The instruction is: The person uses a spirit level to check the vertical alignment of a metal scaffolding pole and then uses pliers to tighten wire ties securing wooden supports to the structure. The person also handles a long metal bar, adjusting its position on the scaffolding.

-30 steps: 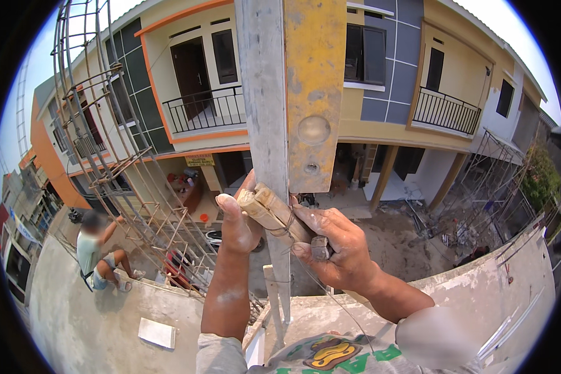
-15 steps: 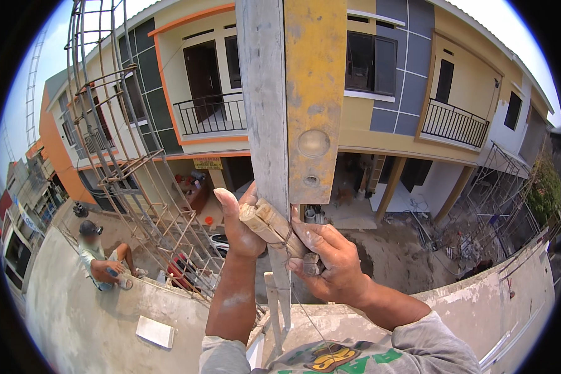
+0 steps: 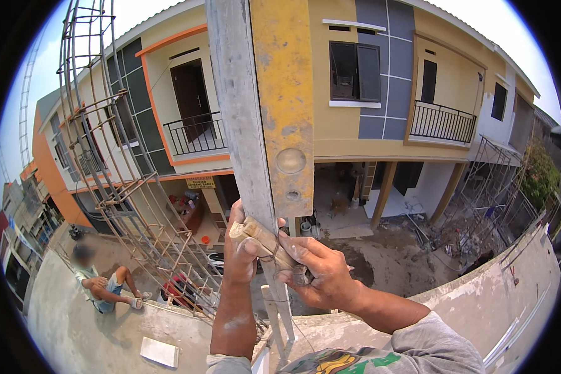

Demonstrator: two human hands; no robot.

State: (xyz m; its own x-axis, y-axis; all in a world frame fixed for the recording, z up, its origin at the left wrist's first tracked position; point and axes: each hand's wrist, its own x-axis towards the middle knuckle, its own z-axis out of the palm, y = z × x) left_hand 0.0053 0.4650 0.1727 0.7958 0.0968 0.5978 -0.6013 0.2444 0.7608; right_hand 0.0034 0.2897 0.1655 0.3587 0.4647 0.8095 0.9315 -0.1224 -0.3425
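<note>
A long grey board (image 3: pixel 235 106) stands upright before me, leaning slightly. Against its right side rests a worn yellow spirit level (image 3: pixel 285 93) with a round vial. Two short sticks of rough wood (image 3: pixel 258 233), bound with thin wire (image 3: pixel 274 250), lie slantwise across the board's lower part. My left hand (image 3: pixel 240 252) is closed round their upper left end, thumb in front and fingertips behind the board. Fingers of my right hand (image 3: pixel 324 271) pinch the lower right end by the wire; exactly which strand they touch is hidden.
A tall rebar cage (image 3: pixel 100 124) rises at left. Past it, a person (image 3: pixel 103 283) sits on the concrete ledge (image 3: pixel 62 293), near a white block (image 3: pixel 159 352). A narrow wooden strip (image 3: pixel 274 324) stands below the board. Across the drop is a two-storey house (image 3: pixel 333 134).
The board, level and sticks have shifted left in view. My left thumb has come down from upright onto the sticks. The seated person's arm has moved from the foot to the knee.
</note>
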